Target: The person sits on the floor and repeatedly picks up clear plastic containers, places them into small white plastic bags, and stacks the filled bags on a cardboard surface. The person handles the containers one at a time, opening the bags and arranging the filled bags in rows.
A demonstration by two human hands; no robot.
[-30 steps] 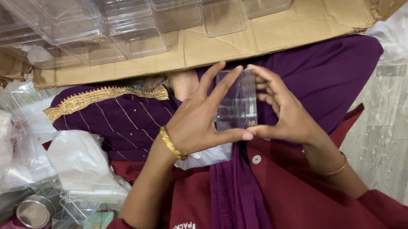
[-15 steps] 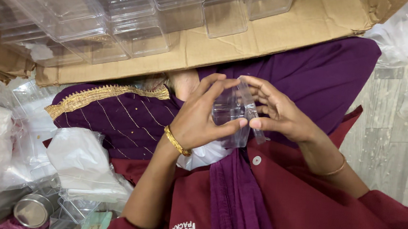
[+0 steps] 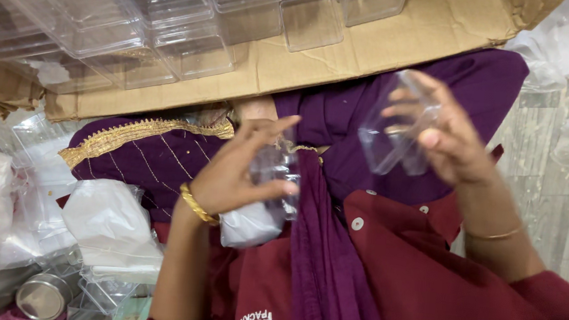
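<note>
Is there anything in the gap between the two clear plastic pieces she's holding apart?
Nothing solid. The left hand holds one clear piece, the right hand the other; between them only the purple cloth on the lap shows, lying behind.

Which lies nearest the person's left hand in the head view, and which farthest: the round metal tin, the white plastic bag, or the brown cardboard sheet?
From the left hand:
1. White plastic bag, just lower left.
2. Brown cardboard sheet, above, past the lap.
3. Round metal tin, bottom left corner.
</note>
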